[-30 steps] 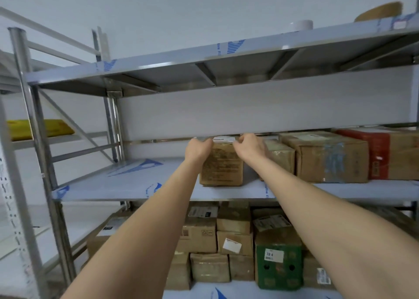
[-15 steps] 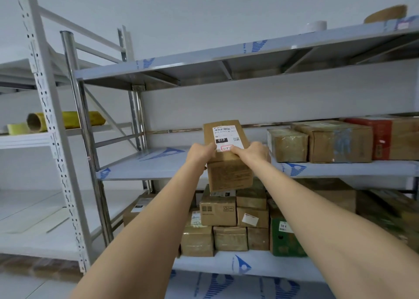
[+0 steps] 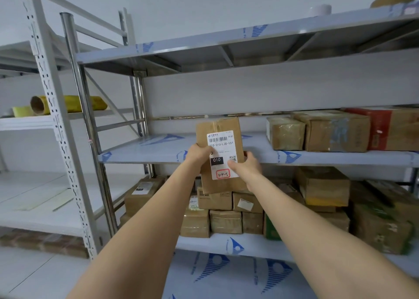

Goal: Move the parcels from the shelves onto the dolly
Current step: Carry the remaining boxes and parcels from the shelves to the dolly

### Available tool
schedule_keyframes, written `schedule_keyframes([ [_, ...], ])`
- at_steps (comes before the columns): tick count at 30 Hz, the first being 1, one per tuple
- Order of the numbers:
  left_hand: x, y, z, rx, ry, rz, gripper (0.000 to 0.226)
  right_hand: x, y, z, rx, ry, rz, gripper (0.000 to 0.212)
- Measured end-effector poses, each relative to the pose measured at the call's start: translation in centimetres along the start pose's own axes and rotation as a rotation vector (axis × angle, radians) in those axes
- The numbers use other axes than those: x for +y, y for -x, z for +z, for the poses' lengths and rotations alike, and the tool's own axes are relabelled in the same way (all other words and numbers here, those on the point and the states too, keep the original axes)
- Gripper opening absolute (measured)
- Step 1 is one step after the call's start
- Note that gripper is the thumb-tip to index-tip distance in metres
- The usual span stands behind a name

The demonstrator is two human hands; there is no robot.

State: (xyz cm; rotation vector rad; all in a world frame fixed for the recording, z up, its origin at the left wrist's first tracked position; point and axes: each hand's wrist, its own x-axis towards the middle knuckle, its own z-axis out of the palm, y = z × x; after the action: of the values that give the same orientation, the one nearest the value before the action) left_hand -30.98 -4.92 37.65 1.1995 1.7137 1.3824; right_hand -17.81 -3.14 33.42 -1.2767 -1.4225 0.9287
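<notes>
The grey metal shelf rack point(image 3: 226, 153) carries three brown cardboard boxes point(image 3: 317, 133) on its middle shelf at three o'clock (one partly red); stacked brown parcels point(image 3: 224, 210) crowd the shelf below.

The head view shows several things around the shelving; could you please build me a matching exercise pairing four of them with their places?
Things:
1. Brown cardboard parcel with white label
2. Yellow roll on a cardboard tube
3. White tape roll
4. Green carton

Places:
A. Lower shelf
B. Top shelf
C. Held in both hands
D. Left-hand rack

Pairs: 1-C, 2-D, 3-B, 4-A
</notes>
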Motion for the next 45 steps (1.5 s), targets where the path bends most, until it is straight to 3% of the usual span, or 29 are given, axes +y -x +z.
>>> schedule_keyframes([
  [8,-0.5,2.5,0.9,0.049,0.048,0.004,0.039,1.4,0.8,0.0,0.034,0.130,0.041,0.052],
  [14,-2.3,6.0,-1.8,0.156,0.039,-0.110,0.032,2.3,3.1,2.0,-0.110,0.049,0.011,0.050],
  [31,-16.4,23.6,-18.0,0.668,0.107,-0.529,0.021,4.9,22.1,18.8,-0.840,0.088,0.012,0.047],
  [36,-20.1,29.8,-24.2,0.855,0.129,-0.622,0.013,5.0,29.5,25.4,-1.033,0.145,-0.017,0.036],
  [42,-24.9,36.8,-32.0,1.007,0.143,-0.719,0.038,5.3,39.6,33.5,-1.208,0.163,0.016,0.038],
  [45,-27.2,39.6,-35.6,1.061,0.148,-0.765,0.037,5.5,44.0,36.8,-1.263,0.235,-0.010,0.036],
])
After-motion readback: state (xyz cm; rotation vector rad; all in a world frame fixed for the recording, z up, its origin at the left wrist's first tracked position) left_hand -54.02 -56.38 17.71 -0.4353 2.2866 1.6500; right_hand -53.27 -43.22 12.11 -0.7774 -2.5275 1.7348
